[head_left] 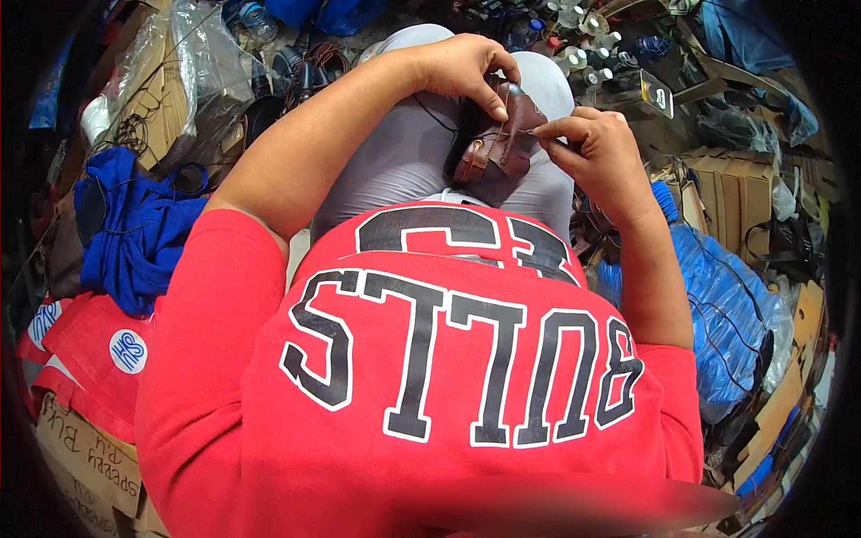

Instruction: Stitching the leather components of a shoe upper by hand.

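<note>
On my grey-clad lap rests a brown leather shoe (pixel 504 143) with visible stitching and a small metal eyelet. My left hand (pixel 466 70) grips its far edge, the thumb pressing on the leather and the other fingers partly hidden behind it. To the right of the shoe, my right hand (pixel 599 148) is closed in a pinch. A thin needle-like piece (pixel 531 134) runs from its fingertips toward the leather; whether it is a needle or a thread is too small to tell.
Small bottles (pixel 587 49) stand at the far right. Blue cloth (pixel 134 224) and red bags (pixel 99 354) lie at my left. A blue plastic bag (pixel 713 305) and cardboard (pixel 731 188) crowd my right side, with loose cords among them.
</note>
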Available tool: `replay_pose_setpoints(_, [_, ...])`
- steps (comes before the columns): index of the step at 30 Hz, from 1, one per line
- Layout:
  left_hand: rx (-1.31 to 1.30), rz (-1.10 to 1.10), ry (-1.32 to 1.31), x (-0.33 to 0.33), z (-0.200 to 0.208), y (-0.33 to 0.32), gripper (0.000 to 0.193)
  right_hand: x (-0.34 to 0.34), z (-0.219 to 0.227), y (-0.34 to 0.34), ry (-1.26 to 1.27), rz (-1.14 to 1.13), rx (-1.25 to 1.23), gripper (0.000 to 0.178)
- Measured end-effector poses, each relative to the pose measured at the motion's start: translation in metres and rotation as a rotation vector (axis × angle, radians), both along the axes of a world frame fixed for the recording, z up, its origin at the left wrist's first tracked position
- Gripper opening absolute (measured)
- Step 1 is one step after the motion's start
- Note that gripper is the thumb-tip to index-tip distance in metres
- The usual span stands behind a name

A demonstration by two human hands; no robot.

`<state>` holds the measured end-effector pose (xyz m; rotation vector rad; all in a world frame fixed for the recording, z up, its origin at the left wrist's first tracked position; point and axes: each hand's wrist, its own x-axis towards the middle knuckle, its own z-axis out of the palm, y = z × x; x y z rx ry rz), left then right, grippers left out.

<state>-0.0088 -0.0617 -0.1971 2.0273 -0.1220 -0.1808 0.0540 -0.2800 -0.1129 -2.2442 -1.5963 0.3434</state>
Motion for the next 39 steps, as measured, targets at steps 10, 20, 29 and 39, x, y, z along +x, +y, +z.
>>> replay_pose_setpoints(10, [0.037,-0.012,-0.07,0.001,-0.004,0.0,0.05,0.024,-0.031,0.002,0.484,-0.038,0.019,0.018])
replay_pose_setpoints(20, [0.207,0.045,-0.195,-0.004,-0.002,-0.004,0.053,0.006,-0.063,0.003,0.585,-0.158,0.19,0.014])
replay_pose_setpoints(29, [0.302,0.321,-0.413,-0.076,0.017,-0.011,0.037,-0.022,-0.06,-0.016,0.104,-0.01,0.395,0.029])
replay_pose_setpoints(39, [0.561,0.376,-0.579,-0.101,0.031,-0.031,0.013,0.011,-0.054,-0.003,0.36,0.048,0.175,0.045])
